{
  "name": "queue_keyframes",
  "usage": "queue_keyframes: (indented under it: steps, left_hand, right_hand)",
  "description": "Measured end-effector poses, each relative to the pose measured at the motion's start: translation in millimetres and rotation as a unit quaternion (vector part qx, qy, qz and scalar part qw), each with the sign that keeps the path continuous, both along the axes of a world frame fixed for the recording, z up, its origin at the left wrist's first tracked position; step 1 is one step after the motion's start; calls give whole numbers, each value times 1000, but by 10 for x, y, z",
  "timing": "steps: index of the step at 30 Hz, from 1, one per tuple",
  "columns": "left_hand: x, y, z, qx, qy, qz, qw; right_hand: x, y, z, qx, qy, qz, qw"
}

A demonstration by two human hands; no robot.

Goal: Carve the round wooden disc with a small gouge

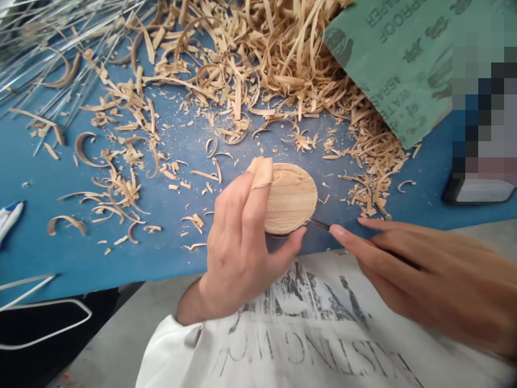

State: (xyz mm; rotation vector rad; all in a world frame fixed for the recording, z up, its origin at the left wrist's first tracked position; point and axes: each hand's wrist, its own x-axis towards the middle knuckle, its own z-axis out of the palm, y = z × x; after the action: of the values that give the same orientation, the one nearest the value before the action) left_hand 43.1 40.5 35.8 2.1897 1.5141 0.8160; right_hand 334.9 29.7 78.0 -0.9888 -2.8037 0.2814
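My left hand [242, 237] is closed round a flat round piece of pale wood [291, 196], held at the near edge of the blue table [48, 178]; its fingertips are wrapped in tan tape. My right hand [424, 275] is closed on a thin dark blade or carving tool [319, 223], index finger stretched along it. The tool's tip touches the lower edge of the wooden disc, by my left thumb.
Wood shavings [258, 59] lie heaped at the back of the table and scattered across its middle. A green sandpaper sheet [396, 59] lies at the back right, thin metal rods [44, 43] at the back left. A phone-like device [479, 191] sits at right.
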Motion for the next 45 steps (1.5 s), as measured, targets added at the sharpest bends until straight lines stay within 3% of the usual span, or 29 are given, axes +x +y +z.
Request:
queue_keyframes:
  steps: [7, 22, 26, 30, 36, 40, 45]
  left_hand:
    - [-7, 7, 20, -23, -15, 4, 1000]
    - [5, -14, 6, -41, -49, 20, 998]
    - [12, -12, 19, -39, -45, 19, 998]
    - [19, -6, 24, -44, -48, 22, 998]
    - [27, -10, -1, -35, -53, 34, 997]
    - [23, -11, -4, -33, -45, 32, 998]
    - [13, -17, -16, -19, -37, 24, 999]
  right_hand:
    - [14, 79, 40, -19, 3, 18, 1000]
    - [-111, 59, 150, 3, 0, -13, 1000]
    - [-86, 96, 49, 17, 22, -8, 1000]
    - [-49, 86, -165, 42, 79, 6, 996]
    - [10, 34, -440, 71, 124, -36, 989]
    - [62, -11, -385, 40, 122, -77, 989]
    - [78, -32, -213, 8, 61, -22, 998]
